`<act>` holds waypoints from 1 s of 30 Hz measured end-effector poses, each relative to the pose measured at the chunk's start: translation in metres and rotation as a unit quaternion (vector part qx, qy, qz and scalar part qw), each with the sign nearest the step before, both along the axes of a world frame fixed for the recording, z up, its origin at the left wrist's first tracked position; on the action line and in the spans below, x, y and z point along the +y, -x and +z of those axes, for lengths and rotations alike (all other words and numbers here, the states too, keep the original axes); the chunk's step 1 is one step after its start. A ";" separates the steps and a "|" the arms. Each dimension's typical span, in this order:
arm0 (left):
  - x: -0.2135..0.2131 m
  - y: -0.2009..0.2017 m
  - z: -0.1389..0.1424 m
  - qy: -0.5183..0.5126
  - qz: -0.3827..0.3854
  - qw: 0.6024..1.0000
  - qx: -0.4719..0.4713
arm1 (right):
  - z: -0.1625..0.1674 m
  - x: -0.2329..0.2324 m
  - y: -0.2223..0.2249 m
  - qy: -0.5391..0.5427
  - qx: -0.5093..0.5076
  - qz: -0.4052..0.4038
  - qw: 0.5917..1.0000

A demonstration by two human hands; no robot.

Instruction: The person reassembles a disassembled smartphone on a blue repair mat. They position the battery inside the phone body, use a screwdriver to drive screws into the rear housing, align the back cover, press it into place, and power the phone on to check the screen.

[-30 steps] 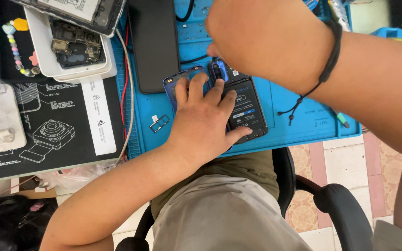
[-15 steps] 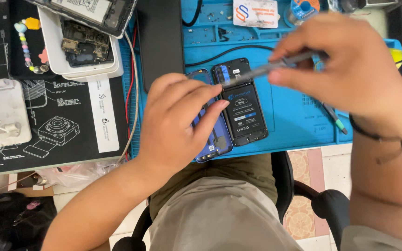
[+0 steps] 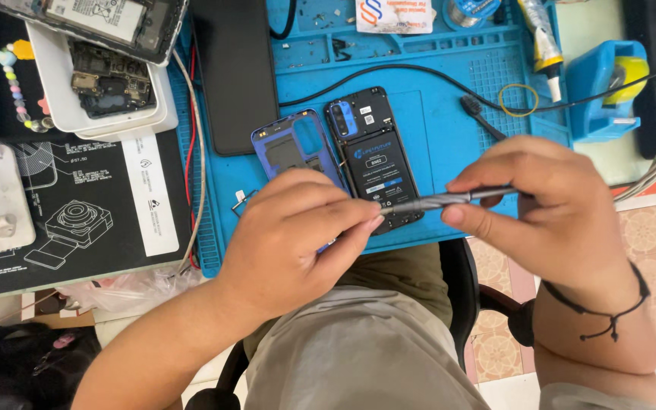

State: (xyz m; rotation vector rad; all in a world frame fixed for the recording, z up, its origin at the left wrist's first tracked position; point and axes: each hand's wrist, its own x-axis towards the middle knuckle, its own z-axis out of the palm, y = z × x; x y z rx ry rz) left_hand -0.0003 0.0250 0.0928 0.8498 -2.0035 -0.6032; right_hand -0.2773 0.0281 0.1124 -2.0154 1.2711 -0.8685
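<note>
**Both hands on the screwdriver**

The right hand [image 3: 563, 205] grips the slim screwdriver [image 3: 449, 200]; the left hand [image 3: 298, 235] pinches its tip, above the opened phone [image 3: 373, 156] on the blue mat [image 3: 449, 114]. Best keep the shaft level, fingers close to the tip.

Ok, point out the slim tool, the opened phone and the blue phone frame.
slim dark tool [image 3: 449, 199]: head view, middle of its shaft between the two hands.
opened phone [image 3: 377, 152]: head view, on its exposed battery.
blue phone frame [image 3: 291, 148]: head view, upper inner plate.
</note>
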 end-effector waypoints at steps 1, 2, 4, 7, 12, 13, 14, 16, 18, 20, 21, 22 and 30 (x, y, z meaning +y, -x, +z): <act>0.003 -0.001 -0.001 -0.012 0.003 1.000 0.015 | -0.004 0.006 0.000 -0.022 -0.017 -0.014 1.000; 0.007 -0.002 -0.002 -0.023 0.005 0.999 0.030 | -0.008 0.011 0.000 -0.042 -0.034 -0.029 0.998; 0.011 -0.004 -0.005 -0.023 0.014 0.998 0.053 | -0.018 0.021 0.001 -0.082 -0.075 -0.062 0.992; 0.014 -0.008 -0.010 -0.008 0.017 0.999 0.050 | -0.031 0.032 0.003 -0.128 -0.128 -0.107 0.978; 0.017 -0.012 -0.012 -0.011 -0.010 1.000 0.027 | -0.041 0.035 0.004 -0.131 -0.148 -0.087 0.976; 0.017 -0.012 -0.012 -0.011 -0.012 1.000 0.023 | -0.041 0.035 0.003 -0.128 -0.144 -0.084 0.978; 0.018 -0.012 -0.011 -0.010 -0.015 1.000 0.020 | -0.041 0.034 0.002 -0.124 -0.140 -0.082 0.979; 0.018 -0.013 -0.011 -0.005 -0.020 1.000 0.014 | -0.039 0.033 0.001 -0.112 -0.130 -0.077 0.982; 0.018 -0.014 -0.010 0.001 -0.022 1.000 0.009 | -0.038 0.032 0.000 -0.102 -0.119 -0.068 0.985; 0.018 -0.014 -0.008 0.016 -0.024 1.000 0.003 | -0.037 0.032 0.000 -0.087 -0.111 -0.067 0.988; 0.018 -0.014 -0.008 0.024 -0.025 0.999 0.001 | -0.037 0.032 0.001 -0.080 -0.107 -0.066 0.989; 0.018 -0.014 -0.007 0.030 -0.025 0.999 -0.006 | -0.038 0.032 0.002 -0.076 -0.108 -0.060 0.990; 0.017 -0.013 0.003 0.062 -0.040 0.997 -0.015 | -0.033 0.025 0.000 -0.109 -0.075 -0.042 0.990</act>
